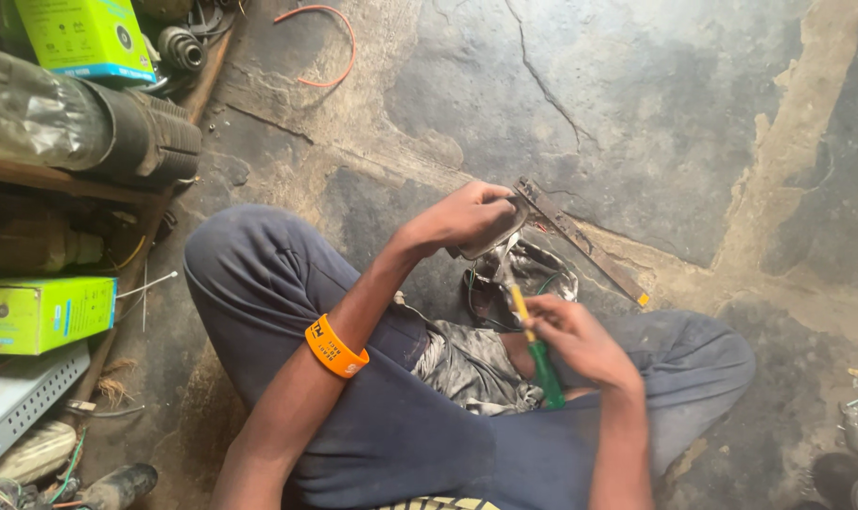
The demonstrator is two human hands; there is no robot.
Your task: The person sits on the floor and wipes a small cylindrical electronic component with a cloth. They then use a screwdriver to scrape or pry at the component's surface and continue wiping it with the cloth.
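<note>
I am holding the metal part (493, 236) in my left grip (467, 215) and the screwdriver (533, 345) in my right grip (566, 332), and the tip may be slipping toward my fingers.

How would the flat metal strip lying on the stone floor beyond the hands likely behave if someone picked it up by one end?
The metal strip looks thin, straight and rusty, so probably stiff, perhaps flexing slightly. Being long and narrow, it would likely tip down from an end grip. Lying flat on the floor, it should slide, not roll.

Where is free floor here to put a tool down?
Bare floor lies beyond the metal strip, up to the orange wire. The left side is crowded: green boxes, rubber hoses, cables.
</note>
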